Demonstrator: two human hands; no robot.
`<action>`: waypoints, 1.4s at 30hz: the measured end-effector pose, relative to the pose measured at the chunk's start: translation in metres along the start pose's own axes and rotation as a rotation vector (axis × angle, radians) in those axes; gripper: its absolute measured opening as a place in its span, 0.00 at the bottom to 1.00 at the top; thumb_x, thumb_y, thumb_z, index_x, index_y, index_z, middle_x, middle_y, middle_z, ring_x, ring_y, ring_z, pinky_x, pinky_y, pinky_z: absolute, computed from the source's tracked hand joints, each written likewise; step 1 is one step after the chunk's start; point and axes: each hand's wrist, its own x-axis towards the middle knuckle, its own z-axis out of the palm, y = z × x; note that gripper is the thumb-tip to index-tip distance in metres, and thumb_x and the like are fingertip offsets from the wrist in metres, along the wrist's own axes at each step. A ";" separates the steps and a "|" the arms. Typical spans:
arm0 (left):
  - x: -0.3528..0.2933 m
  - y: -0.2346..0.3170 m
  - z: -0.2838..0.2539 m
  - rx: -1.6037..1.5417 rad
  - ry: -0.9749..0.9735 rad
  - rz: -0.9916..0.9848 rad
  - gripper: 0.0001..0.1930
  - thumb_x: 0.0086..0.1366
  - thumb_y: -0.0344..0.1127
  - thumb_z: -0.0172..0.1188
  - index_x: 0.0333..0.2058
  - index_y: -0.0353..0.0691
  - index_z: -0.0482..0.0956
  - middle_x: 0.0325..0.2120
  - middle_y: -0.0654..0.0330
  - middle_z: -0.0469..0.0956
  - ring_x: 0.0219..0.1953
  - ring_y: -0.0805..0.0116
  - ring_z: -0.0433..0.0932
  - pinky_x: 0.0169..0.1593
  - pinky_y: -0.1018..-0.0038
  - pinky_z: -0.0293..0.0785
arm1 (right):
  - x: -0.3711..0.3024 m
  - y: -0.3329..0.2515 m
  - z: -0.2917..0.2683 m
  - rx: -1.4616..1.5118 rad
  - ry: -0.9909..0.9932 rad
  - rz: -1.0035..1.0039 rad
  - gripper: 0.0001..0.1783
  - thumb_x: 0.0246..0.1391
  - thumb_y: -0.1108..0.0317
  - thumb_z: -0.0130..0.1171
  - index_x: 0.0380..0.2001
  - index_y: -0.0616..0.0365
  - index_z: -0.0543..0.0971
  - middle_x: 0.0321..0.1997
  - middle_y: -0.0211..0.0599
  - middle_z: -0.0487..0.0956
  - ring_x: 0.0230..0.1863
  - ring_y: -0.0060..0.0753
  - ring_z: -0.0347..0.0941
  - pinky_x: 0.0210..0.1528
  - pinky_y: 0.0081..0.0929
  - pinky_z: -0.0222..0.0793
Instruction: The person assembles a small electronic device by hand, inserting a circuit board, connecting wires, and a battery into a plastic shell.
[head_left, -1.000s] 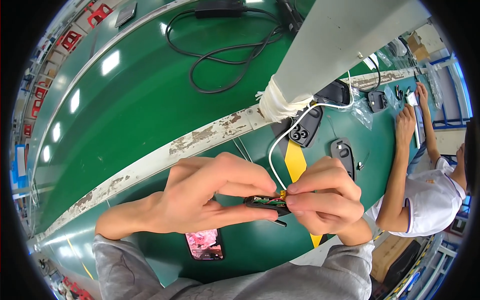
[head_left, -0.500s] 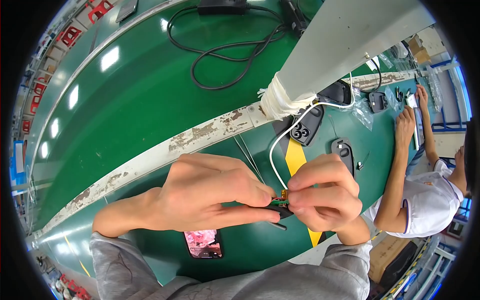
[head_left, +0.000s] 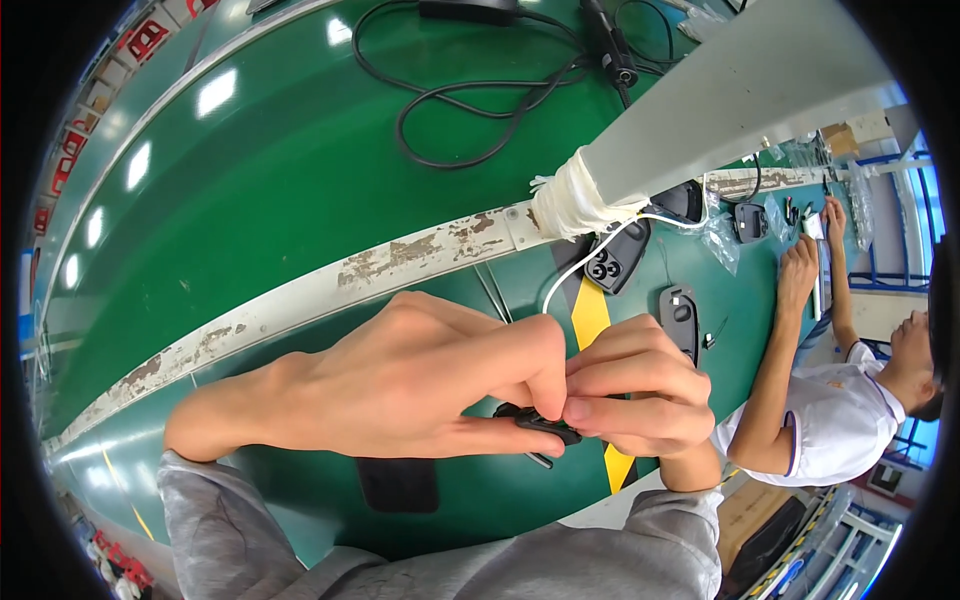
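In front of me, my left hand [head_left: 430, 375] pinches a small black plastic casing [head_left: 545, 424] between thumb and bent index finger. My right hand [head_left: 645, 390] is closed against the casing's right end, thumb and fingers pressed together. What lies between its fingertips is hidden. A white cable [head_left: 568, 278] comes down from the far side and disappears behind my hands. Below the casing, the tip of a dark thin rod [head_left: 541, 461] shows. A phone [head_left: 398, 486] with a dark screen lies under my left wrist.
Beyond my hands lie black plastic housings [head_left: 617, 256] and a dark grey oval shell [head_left: 680, 318]. Metal tweezers [head_left: 492, 292] rest by the worn white rail [head_left: 420, 252]. A grey post [head_left: 720, 105] slants across. At right, a co-worker [head_left: 830, 410] handles parts. A black cord [head_left: 450, 160] lies farther off.
The green board and orange strip seen between my fingers are now covered. My left index finger has bent over the casing. The phone's screen went dark. The view has shifted slightly.
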 end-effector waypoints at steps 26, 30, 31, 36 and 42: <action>-0.009 0.003 -0.004 0.083 -0.235 -0.033 0.13 0.56 0.26 0.67 0.33 0.41 0.68 0.16 0.65 0.68 0.18 0.68 0.72 0.20 0.75 0.68 | -0.003 -0.017 0.006 0.026 -0.148 0.040 0.19 0.34 0.76 0.73 0.36 0.63 0.86 0.40 0.38 0.82 0.39 0.36 0.78 0.35 0.28 0.75; -0.011 0.008 -0.007 0.089 -0.272 -0.071 0.11 0.56 0.23 0.62 0.32 0.41 0.67 0.13 0.64 0.64 0.16 0.68 0.70 0.18 0.75 0.66 | -0.005 -0.015 0.013 0.045 -0.143 0.051 0.19 0.32 0.76 0.74 0.34 0.63 0.86 0.39 0.38 0.82 0.38 0.37 0.78 0.34 0.28 0.75; -0.012 0.009 -0.008 0.113 -0.240 -0.047 0.10 0.57 0.23 0.60 0.32 0.40 0.67 0.13 0.64 0.63 0.15 0.68 0.70 0.17 0.76 0.65 | -0.002 -0.014 0.015 0.060 -0.149 0.050 0.19 0.31 0.76 0.74 0.34 0.62 0.86 0.39 0.38 0.82 0.37 0.37 0.78 0.34 0.28 0.75; -0.007 0.010 -0.011 0.247 -0.256 0.069 0.08 0.58 0.24 0.57 0.32 0.40 0.66 0.13 0.64 0.62 0.13 0.68 0.68 0.16 0.76 0.64 | -0.002 -0.015 0.011 0.039 -0.153 0.025 0.19 0.30 0.77 0.75 0.34 0.62 0.86 0.38 0.39 0.82 0.36 0.38 0.78 0.33 0.29 0.75; -0.010 0.001 -0.008 0.256 -0.105 -0.038 0.11 0.56 0.27 0.65 0.32 0.42 0.69 0.17 0.64 0.68 0.20 0.68 0.72 0.22 0.75 0.68 | -0.002 0.001 0.015 0.076 -0.076 0.016 0.19 0.34 0.77 0.75 0.36 0.61 0.85 0.39 0.40 0.82 0.35 0.37 0.77 0.32 0.27 0.74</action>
